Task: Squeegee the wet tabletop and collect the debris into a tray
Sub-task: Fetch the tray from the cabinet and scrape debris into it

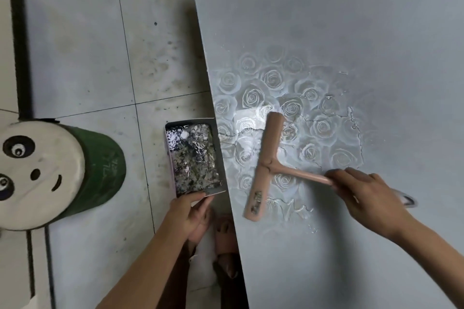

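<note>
Looks like smooth, matt plastic in dusty pink on the squeegee (pixel 266 165), with a scuffed dark mark near one end of the blade bar. Shows a pale grey worktop (pixel 351 20), smooth and dull well beyond the squeegee, glossy under a thin wet film around it, where a rose pattern and fine cracked lines come through. Left of the squeegee, shows thin pale sheet walls on the tray (pixel 168 158), metal or card not clear; holds wet, glistening, rough-flaked debris (pixel 193 158). Farther left of the squeegee, reads as smooth floor tiles (pixel 88 57), stained and speckled with grime.
</note>
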